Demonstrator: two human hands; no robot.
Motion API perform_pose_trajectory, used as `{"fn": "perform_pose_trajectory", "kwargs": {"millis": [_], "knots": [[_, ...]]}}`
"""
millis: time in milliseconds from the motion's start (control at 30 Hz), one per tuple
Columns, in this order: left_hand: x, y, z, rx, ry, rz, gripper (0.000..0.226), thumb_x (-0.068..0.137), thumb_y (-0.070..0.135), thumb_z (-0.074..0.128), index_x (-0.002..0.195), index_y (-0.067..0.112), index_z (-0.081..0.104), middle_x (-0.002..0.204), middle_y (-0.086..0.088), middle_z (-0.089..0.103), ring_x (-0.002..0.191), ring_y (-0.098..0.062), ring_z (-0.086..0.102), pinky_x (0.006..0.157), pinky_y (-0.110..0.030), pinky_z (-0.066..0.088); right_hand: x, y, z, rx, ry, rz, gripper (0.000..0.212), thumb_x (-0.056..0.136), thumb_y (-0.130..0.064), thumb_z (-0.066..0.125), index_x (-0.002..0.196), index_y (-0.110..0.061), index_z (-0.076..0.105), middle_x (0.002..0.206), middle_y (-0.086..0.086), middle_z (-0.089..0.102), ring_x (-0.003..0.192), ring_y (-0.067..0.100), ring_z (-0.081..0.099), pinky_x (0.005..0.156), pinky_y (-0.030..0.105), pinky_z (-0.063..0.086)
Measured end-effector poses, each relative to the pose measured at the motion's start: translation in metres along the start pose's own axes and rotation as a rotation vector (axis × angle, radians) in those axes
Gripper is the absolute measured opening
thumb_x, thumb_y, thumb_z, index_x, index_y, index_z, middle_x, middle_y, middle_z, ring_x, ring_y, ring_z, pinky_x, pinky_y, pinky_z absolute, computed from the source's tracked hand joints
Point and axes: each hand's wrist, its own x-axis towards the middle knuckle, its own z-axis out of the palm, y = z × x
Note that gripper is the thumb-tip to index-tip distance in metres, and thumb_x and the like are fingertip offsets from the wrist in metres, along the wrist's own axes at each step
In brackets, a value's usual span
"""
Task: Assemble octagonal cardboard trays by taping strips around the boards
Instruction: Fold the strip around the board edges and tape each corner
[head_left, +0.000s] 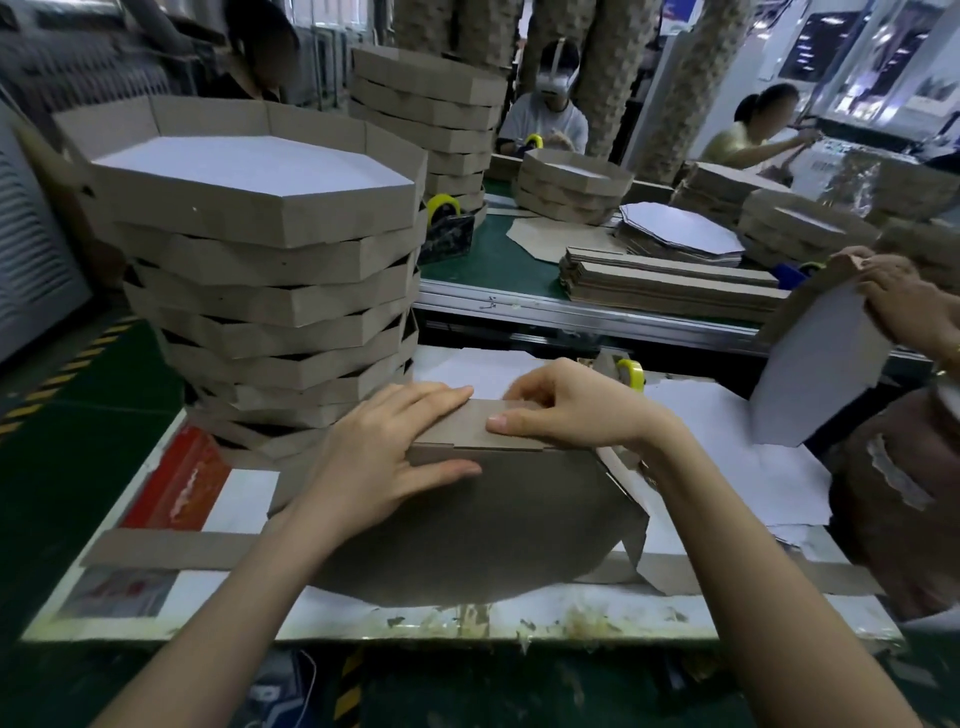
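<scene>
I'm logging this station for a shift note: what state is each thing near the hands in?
Brown cardboard strip: stood on edge along the board's far side.
Brown octagonal cardboard board: lying flat, brown face up.
Left hand: flat, fingers straight, pressing the strip.
Right hand: pinching the strip's top edge.
Yellow tape roll: upright behind the right hand, untouched.
Stack of brown octagonal trays: top tray white face up.

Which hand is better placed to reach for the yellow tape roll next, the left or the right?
Probably the right hand: the yellow tape roll sits just beyond it, while the left hand lies flat on the strip and board, so it could steady them alone.
</scene>
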Motion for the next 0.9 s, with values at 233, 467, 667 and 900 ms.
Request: {"fn": "perform_pose_trajectory", "kwargs": {"millis": [233,467,667,900], "knots": [[-0.001,-0.001,0.003,-0.015,0.02,0.027,0.073,0.081,0.072,0.045,0.138,0.027,0.051,0.132,0.008,0.056,0.118,-0.012,0.05,0.09,-0.033,0.045,0.0,0.009,-0.004,0.228,-0.06,0.062,0.015,0.087,-0.032,0.074,0.081,-0.018,0.072,0.062,-0.014,0.066,0.054,-0.004,0.055,0.053,0.008,0.039],[-0.001,-0.002,0.002,-0.048,0.009,0.051,0.079,0.082,0.079,0.037,0.138,0.025,0.051,0.132,0.006,0.055,0.118,-0.01,0.046,0.089,-0.032,0.044,0.0,0.007,-0.001,0.191,-0.048,0.056,0.02,0.089,-0.034,0.071,0.089,-0.014,0.074,0.07,-0.013,0.069,0.062,-0.002,0.059,0.059,0.011,0.042],[-0.003,-0.001,-0.002,-0.094,0.025,0.021,0.074,0.081,0.074,0.043,0.136,0.026,0.054,0.131,0.008,0.055,0.119,-0.011,0.048,0.092,-0.039,0.047,-0.002,0.004,0.01,0.244,-0.022,0.054,0.027,0.091,-0.031,0.069,0.098,-0.005,0.071,0.077,-0.002,0.068,0.063,0.003,0.058,0.057,0.014,0.042],[0.0,0.015,-0.003,-0.006,0.024,0.066,0.048,0.087,0.059,0.045,0.127,0.039,0.06,0.136,0.006,0.056,0.13,-0.02,0.045,0.1,-0.044,0.042,-0.009,0.009,0.005,0.182,-0.043,0.006,0.023,0.095,-0.034,0.064,0.099,-0.013,0.072,0.079,-0.004,0.07,0.066,0.003,0.06,0.06,0.017,0.044]]}}
